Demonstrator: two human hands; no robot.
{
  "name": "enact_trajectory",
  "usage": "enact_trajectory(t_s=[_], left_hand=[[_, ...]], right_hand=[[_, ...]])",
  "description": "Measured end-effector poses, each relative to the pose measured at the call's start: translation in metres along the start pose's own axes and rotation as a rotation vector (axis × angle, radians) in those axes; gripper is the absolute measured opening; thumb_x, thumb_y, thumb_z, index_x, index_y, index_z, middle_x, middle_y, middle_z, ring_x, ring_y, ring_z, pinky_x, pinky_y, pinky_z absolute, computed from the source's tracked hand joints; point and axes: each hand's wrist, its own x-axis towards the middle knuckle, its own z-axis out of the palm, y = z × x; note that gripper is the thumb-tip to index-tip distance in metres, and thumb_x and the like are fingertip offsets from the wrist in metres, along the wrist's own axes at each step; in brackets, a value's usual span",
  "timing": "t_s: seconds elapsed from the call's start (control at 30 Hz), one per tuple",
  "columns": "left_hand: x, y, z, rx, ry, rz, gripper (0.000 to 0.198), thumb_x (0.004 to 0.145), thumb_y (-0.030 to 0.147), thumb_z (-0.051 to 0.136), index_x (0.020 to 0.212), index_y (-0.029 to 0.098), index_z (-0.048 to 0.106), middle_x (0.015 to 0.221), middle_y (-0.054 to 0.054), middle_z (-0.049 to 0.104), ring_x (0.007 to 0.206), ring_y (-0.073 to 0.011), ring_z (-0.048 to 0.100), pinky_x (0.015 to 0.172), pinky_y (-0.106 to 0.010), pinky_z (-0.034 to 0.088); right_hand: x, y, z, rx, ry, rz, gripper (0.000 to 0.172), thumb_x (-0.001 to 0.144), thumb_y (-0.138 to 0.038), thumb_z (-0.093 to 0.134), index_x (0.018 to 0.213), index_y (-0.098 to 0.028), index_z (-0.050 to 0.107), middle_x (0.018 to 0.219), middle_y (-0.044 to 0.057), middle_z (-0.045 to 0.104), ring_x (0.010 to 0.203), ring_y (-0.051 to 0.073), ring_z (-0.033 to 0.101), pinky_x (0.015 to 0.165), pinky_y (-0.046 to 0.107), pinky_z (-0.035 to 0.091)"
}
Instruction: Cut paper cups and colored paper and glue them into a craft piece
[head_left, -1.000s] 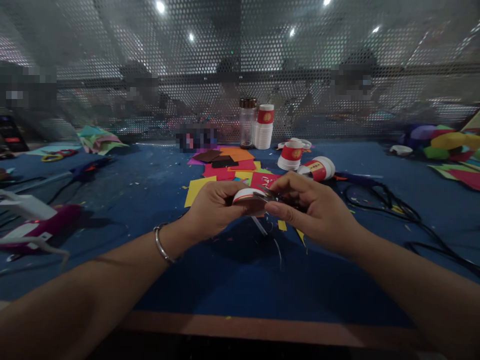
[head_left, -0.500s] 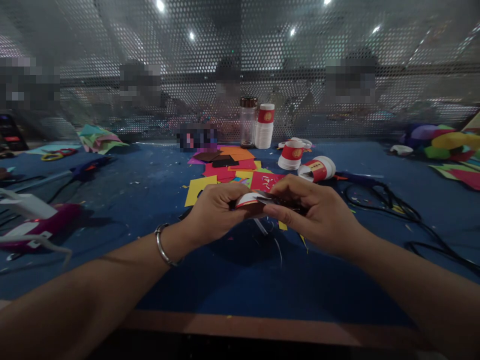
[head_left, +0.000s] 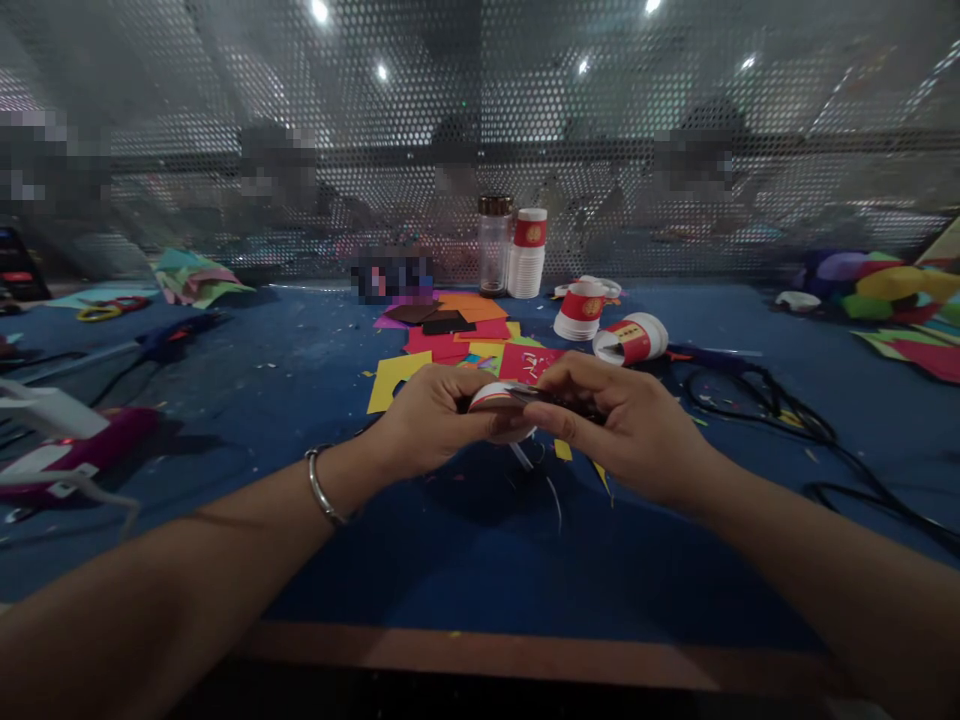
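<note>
My left hand (head_left: 427, 420) is closed around a small red-and-white paper cup (head_left: 501, 408), held on its side over the blue table (head_left: 465, 540). My right hand (head_left: 622, 425) grips a pair of small dark scissors (head_left: 551, 398) whose blades meet the cup's rim. A metal bangle (head_left: 321, 487) sits on my left wrist. Thin paper strips (head_left: 536, 470) hang and lie below the cup. Both hands hover a little above the table, near its middle.
Coloured paper squares (head_left: 450, 345) lie just beyond my hands. Two red-and-white cups (head_left: 611, 325), a cup stack (head_left: 527, 255) and a clear jar (head_left: 495, 245) stand further back. Black cables (head_left: 787, 420) run at the right, glue guns (head_left: 82, 440) at the left. A perforated screen (head_left: 480, 140) closes the far edge.
The cup has turned slightly in my left hand and the scissors have shifted a little along its rim. Both hands stay in the same place.
</note>
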Motion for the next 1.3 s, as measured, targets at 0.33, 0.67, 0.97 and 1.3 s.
enact_trajectory(t_s=[0.33, 0.67, 0.97, 1.3], left_hand=[[0.002, 0.001, -0.002, 0.003, -0.013, -0.031, 0.017, 0.073, 0.032, 0.076, 0.076, 0.015, 0.075, 0.065, 0.001, 0.066, 0.062, -0.0109, 0.057, 0.06, -0.023, 0.047], [0.0, 0.004, -0.002, -0.148, -0.055, -0.2, 0.026, 0.074, 0.029, 0.076, 0.092, 0.016, 0.064, 0.079, -0.002, 0.072, 0.062, -0.0103, 0.062, 0.054, -0.021, 0.046], [-0.004, 0.01, 0.002, -0.103, -0.066, -0.203, 0.023, 0.071, 0.022, 0.069, 0.088, 0.019, 0.054, 0.073, 0.0, 0.07, 0.055, -0.0086, 0.058, 0.047, -0.019, 0.042], [-0.006, 0.014, 0.001, -0.12, -0.236, -0.25, 0.022, 0.078, 0.029, 0.071, 0.093, 0.018, 0.059, 0.067, 0.004, 0.062, 0.049, -0.0071, 0.053, 0.043, -0.019, 0.04]], right_hand=[[0.0, 0.0, 0.001, 0.035, 0.011, 0.035, 0.026, 0.092, -0.043, 0.06, 0.083, -0.019, 0.061, 0.069, -0.002, 0.055, 0.055, 0.008, 0.043, 0.049, 0.024, 0.033], [0.01, 0.005, -0.003, 0.236, 0.155, 0.169, 0.043, 0.082, -0.059, 0.068, 0.084, -0.019, 0.056, 0.064, -0.005, 0.049, 0.053, 0.008, 0.037, 0.049, 0.024, 0.03], [0.01, -0.001, 0.003, 0.412, 0.053, 0.291, 0.041, 0.078, -0.054, 0.074, 0.083, -0.019, 0.054, 0.069, -0.005, 0.05, 0.059, 0.008, 0.045, 0.053, 0.023, 0.034], [0.009, 0.002, 0.003, 0.399, -0.098, 0.327, 0.037, 0.077, -0.05, 0.075, 0.079, -0.018, 0.058, 0.067, -0.005, 0.053, 0.057, 0.008, 0.043, 0.049, 0.024, 0.028]])
